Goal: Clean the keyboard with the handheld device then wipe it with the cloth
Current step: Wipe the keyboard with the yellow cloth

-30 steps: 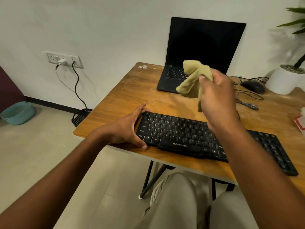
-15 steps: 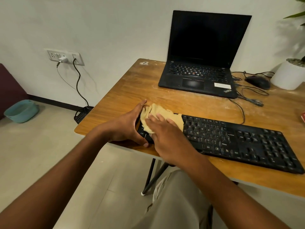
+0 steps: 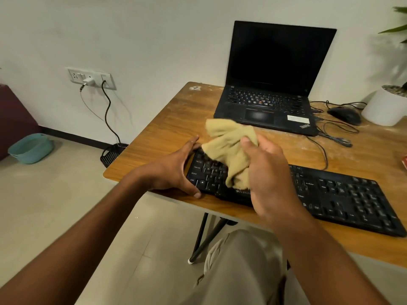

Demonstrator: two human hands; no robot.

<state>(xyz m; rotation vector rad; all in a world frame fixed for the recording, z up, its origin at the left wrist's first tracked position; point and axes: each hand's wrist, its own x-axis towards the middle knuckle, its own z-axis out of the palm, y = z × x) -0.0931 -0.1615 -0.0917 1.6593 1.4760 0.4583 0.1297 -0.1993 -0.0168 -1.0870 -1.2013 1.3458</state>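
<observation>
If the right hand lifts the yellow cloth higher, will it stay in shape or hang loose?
Likely floppy: the crumpled yellow cloth droops in folds from the right hand, its lower end hanging over the black keyboard. It probably weighs little, since the hand alone carries the whole bunch. It seems unlikely to slip, as the thumb presses into soft fabric.

The right hand [image 3: 267, 172] and bunched cloth [image 3: 229, 150] are covering the keyboard's [image 3: 343, 197] middle keys; the plant [image 3: 396, 29] is running off the right edge.
</observation>
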